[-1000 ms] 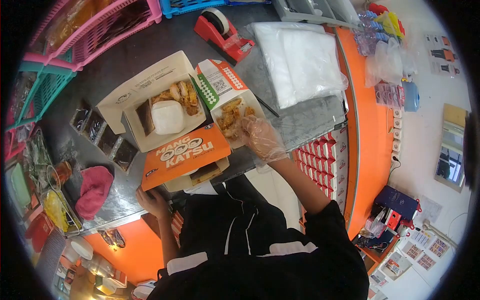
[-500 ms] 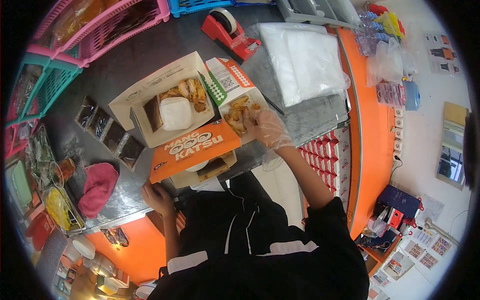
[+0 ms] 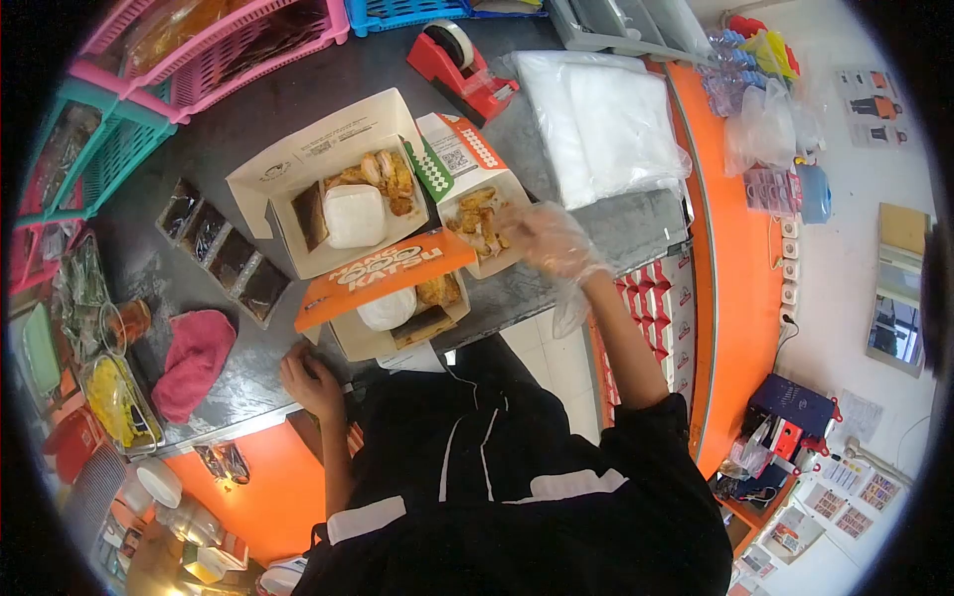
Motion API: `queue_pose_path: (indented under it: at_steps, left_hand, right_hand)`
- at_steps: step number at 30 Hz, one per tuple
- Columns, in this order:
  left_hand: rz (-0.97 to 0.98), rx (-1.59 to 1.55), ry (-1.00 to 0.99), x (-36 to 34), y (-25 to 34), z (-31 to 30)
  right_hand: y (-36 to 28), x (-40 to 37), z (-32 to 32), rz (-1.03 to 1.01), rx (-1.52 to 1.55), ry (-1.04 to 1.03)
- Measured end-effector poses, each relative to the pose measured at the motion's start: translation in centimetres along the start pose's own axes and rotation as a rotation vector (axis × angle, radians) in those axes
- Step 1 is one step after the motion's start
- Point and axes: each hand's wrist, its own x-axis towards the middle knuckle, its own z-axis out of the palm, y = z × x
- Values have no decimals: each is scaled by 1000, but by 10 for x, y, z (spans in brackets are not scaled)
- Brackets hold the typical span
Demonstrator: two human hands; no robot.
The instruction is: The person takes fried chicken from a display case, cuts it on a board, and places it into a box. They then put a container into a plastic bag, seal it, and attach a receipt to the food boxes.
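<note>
Ideally, we handle the fried pieces [image 3: 475, 215] lightly, right hand [image 3: 555, 240] loosely curled, though we cannot tell if it's holding any.

The right hand [image 3: 555, 238] was blurred inside its clear glove, and whether its fingertips touched the food [image 3: 477, 221] beside them could not be told. The tilted orange lid [image 3: 383, 278] hid the rear of the front box [image 3: 363, 343] and part of what lay in it. The fine print on the white lid [image 3: 333, 134] was too small to read, as were the wall sheets [image 3: 840, 507]. The top edge cut off the blue basket [image 3: 402, 14].
</note>
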Motion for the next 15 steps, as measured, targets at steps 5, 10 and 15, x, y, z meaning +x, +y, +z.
queue_pose_path:
  at_steps: [5, 10, 15]
  left_hand:
    - [-21, 29, 33, 0, 2, 1]
    - [-6, 16, 82, -2, 2, 3]
    - [-24, 65, 106, -4, 3, 6]
  right_hand:
    - [-28, 8, 25, -38, -277, 5]
    - [-40, 5, 4, 119, -257, -84]
    - [-5, 1, 13, -69, -140, 112]
